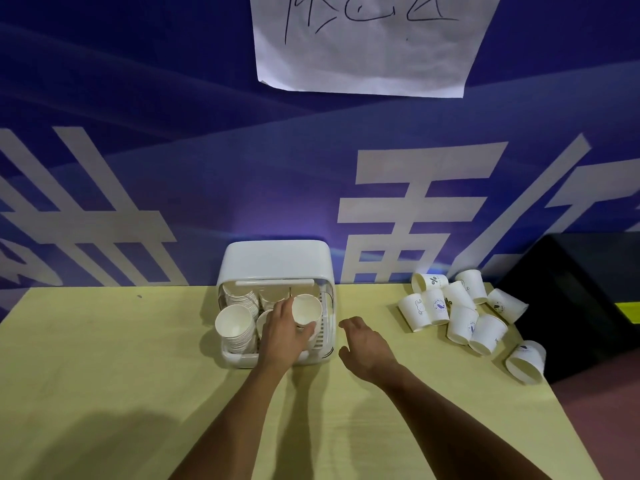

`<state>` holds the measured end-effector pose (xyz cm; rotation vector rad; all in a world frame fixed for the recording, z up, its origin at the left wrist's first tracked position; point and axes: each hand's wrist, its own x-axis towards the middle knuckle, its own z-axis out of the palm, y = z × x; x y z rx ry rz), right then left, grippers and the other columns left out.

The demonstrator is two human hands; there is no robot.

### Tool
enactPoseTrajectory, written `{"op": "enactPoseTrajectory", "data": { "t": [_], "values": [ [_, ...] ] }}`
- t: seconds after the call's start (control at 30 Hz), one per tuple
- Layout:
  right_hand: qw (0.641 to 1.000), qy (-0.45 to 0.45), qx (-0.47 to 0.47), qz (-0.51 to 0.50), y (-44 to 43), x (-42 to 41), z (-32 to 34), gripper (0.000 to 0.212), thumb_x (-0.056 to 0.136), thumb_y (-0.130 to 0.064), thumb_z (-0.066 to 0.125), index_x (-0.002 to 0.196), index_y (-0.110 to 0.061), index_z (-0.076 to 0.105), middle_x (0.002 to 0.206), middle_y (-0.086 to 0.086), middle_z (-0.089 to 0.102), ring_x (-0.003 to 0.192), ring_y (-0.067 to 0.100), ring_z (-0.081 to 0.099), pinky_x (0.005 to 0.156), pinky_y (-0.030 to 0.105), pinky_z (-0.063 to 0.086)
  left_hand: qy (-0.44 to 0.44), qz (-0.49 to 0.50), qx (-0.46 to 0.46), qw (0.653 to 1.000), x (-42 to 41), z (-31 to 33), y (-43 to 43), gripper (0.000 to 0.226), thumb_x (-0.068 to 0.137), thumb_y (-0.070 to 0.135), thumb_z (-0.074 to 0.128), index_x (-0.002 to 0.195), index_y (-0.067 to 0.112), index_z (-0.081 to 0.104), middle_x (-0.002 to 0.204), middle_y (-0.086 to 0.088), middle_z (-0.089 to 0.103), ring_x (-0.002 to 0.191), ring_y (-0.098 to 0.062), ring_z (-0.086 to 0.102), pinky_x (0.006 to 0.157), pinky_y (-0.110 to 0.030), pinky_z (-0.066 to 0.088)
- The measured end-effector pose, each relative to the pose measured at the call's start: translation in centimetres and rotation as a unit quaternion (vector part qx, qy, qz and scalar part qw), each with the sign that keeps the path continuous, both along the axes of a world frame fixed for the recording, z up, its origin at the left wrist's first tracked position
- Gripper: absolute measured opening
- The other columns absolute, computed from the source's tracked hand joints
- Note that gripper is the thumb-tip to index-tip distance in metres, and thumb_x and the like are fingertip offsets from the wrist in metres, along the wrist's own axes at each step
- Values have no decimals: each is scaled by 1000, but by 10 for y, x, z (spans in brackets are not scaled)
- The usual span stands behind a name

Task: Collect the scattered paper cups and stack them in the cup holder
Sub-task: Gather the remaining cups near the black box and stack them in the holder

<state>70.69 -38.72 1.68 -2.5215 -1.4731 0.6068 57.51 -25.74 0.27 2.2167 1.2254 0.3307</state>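
Head view: the left hand (282,336) is in over the white cup holder (277,259), fingers wrapped round a paper cup (306,308). The cup is tilted, its open mouth facing up toward the camera, and it sits over the holder's right side. The right hand (363,344) is just to the right of the holder, above the tabletop, fingers loose and spread, holding nothing. The two hands are apart, with the holder's right wall between them.

Inside the holder there is a tall stack of cups (233,327) at the front left, leaning outward with its mouth open, and another stack (242,297) lies behind it. More white rims show under the left hand, too hidden to count.

Over on the right of the yellow-green table (104,358) is the pile of scattered cups (457,313), most lying on their sides and touching one another, some with small printed designs. One lone cup (526,362) lies nearer the table's right edge.

Behind the table hangs a blue banner (173,168) with big white characters, and a handwritten paper sheet (363,46) is stuck above. A black box (588,289) stands at the far right.
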Motion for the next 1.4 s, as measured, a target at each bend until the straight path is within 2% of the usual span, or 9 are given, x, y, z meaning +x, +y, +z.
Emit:
{"op": "enactPoseTrajectory", "data": {
  "t": [0.27, 0.37, 0.43, 0.53, 0.63, 0.83, 1.0, 1.17, 1.4],
  "values": [
    [1000, 7, -16, -15, -11, 9, -6, 57, 90, -23, 53, 145, -15, 40, 145, 7, 44, 111, 29, 60, 92, 41, 52, 27, 17, -15, 999, 6, -6, 2, 68, 89, 39, 65, 147, 12, 41, 150, -4, 41, 136, -25, 40, 109, -37, 32],
    [1000, 10, -8, -27, -16, 16, -5, 57, 89, -23, 53, 144, -15, 40, 144, 8, 44, 113, 30, 59, 92, 40, 52, 16, 23, 38, 999, 10, -4, -2, 59, 85, 37, 67, 137, 16, 51, 140, -3, 47, 131, -24, 42, 107, -38, 34],
    [999, 12, -6, -39, -23, 23, -6, 57, 89, -22, 53, 144, -14, 41, 143, 8, 45, 116, 30, 56, 93, 40, 51, -21, -11, 77, 997, 17, -4, -6, 48, 83, 33, 67, 127, 17, 59, 130, -2, 52, 123, -25, 46, 104, -38, 38],
    [998, 16, -11, -65, -38, 36, -8, 56, 89, -22, 53, 143, -13, 41, 141, 9, 46, 118, 30, 54, 94, 39, 50, -56, -86, 84, 991, 36, -3, -16, 38, 84, 32, 66, 118, 16, 63, 122, 0, 55, 115, -22, 48, 103, -36, 40],
    [994, 24, -18, -102, -55, 52, -11, 55, 89, -21, 52, 142, -13, 41, 138, 9, 46, 119, 30, 52, 92, 39, 49, -58, -124, 47, 989, 59, -2, -33, 35, 86, 32, 66, 118, 18, 63, 123, 3, 54, 117, -17, 47, 104, -32, 39],
    [981, 51, -25, -183, -89, 96, -17, 50, 89, -21, 55, 135, -10, 41, 126, 11, 48, 114, 33, 53, 85, 38, 47, 31, -180, -51, 982, 107, -13, -66, 41, 91, 37, 61, 128, 19, 56, 131, 1, 49, 120, -20, 52, 102, -32, 41],
    [971, 72, -16, -226, -105, 137, -23, 57, 87, -27, 62, 135, -7, 38, 124, 14, 52, 113, 34, 54, 86, 42, 50, 104, -175, -98, 974, 145, -21, -82, 48, 92, 40, 59, 135, 20, 48, 136, -3, 46, 122, -25, 52, 101, -35, 43],
    [956, 98, 0, -278, -101, 178, -33, 52, 85, -29, 65, 127, -8, 41, 121, 13, 54, 110, 34, 57, 86, 42, 50, 148, -146, -161, 965, 186, -40, -86, 63, 91, 42, 61, 143, 16, 36, 136, -12, 48, 123, -32, 52, 99, -35, 42],
    [940, 151, 37, -305, -74, 229, -55, 57, 89, -25, 66, 136, -8, 38, 130, 15, 53, 117, 35, 54, 98, 49, 47, 143, -113, -241, 953, 243, -67, -84, 82, 90, 45, 63, 151, 16, 17, 140, -16, 52, 126, -34, 52, 99, -36, 43]
  ]
}}
